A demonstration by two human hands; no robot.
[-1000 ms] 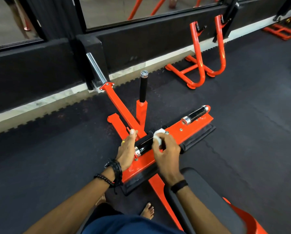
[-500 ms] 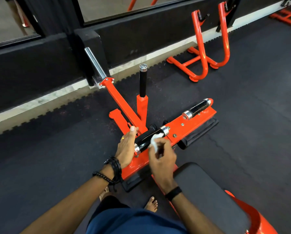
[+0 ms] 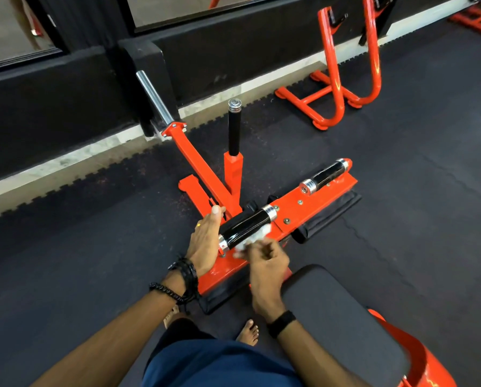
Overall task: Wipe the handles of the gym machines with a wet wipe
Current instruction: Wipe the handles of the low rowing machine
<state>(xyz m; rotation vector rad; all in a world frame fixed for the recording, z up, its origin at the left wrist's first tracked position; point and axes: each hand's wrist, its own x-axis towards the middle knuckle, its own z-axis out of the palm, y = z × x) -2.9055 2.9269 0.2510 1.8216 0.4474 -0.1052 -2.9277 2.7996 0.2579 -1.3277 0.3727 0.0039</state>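
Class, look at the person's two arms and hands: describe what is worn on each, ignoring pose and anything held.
Both forearms are bare, no sleeves. The left hand has a yellow ring and black braided and beaded bracelets at the wrist. The right hand has a plain black wristband.

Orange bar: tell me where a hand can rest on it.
Free: the flat orange bar between the near handle and far handle. Crowded: the near end, where the left hand rests and the right hand rubs the wipe.
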